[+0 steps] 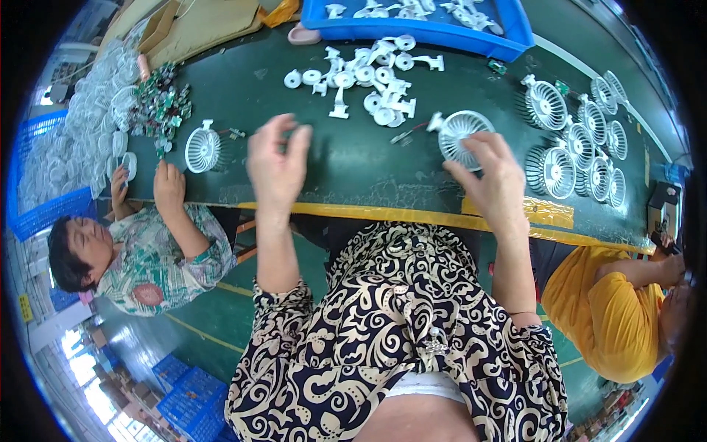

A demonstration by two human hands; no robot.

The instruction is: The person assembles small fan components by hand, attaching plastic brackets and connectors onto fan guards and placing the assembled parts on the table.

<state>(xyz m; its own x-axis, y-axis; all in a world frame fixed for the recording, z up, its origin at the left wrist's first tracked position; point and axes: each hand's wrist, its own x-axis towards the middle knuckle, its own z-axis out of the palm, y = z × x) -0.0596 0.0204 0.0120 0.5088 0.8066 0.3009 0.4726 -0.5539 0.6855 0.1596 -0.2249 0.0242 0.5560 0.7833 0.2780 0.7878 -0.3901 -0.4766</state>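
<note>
My left hand (278, 166) is raised over the near part of the table. Its thumb and fingers are apart, with nothing between them. In front of my right is a round white ribbed fan housing (462, 127) with a short stem at its upper left and thin wires trailing left. My right hand (495, 177) grips its lower right side, thumb at the bottom edge and fingers over the ribs. Beyond both hands lies a loose pile of white plastic stands (364, 74) with round ends. Left of my left hand rests another ribbed housing (202, 149) with wires beside it.
Several ribbed housings (545, 107) stand at the right. A blue tray (420, 33) holds more white parts at the back. Small green circuit boards (158, 103) and clear plastic rings (88, 110) are heaped left. Co-workers sit either side; yellow tape (530, 211) lines the table's near edge.
</note>
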